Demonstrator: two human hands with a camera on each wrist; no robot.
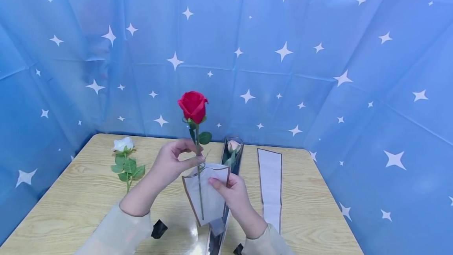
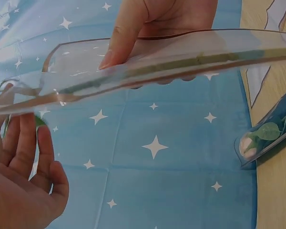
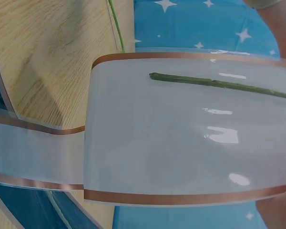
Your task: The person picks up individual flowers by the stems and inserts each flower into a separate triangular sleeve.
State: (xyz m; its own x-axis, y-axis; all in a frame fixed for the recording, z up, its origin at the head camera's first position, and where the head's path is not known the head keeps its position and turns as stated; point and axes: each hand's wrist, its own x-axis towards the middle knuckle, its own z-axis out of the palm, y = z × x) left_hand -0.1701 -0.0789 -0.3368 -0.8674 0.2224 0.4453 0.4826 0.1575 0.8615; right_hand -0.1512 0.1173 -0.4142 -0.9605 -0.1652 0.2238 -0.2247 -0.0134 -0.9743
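A red rose (image 1: 193, 106) stands upright above the table, its stem pinched between the thumb and fingers of my left hand (image 1: 171, 158). Lower down, the green stem (image 3: 219, 83) shows against a translucent white wrapping sheet (image 1: 210, 206) with brown-gold borders. Whether film covers the stem is hard to tell. My right hand (image 1: 235, 194) grips this sheet at its right side, thumb on the near face and fingers behind. In the left wrist view, my left hand (image 2: 28, 176) is at the lower left and the right thumb presses on the sheet (image 2: 86, 57).
Behind the sheet lies a long clear-fronted sleeve (image 1: 225, 156) holding a pale pink rose (image 1: 233, 146). To its right is a long white bordered strip (image 1: 270, 184). A white rose (image 1: 123, 144) lies at the left. Black pieces (image 1: 159, 229) sit near the forearms.
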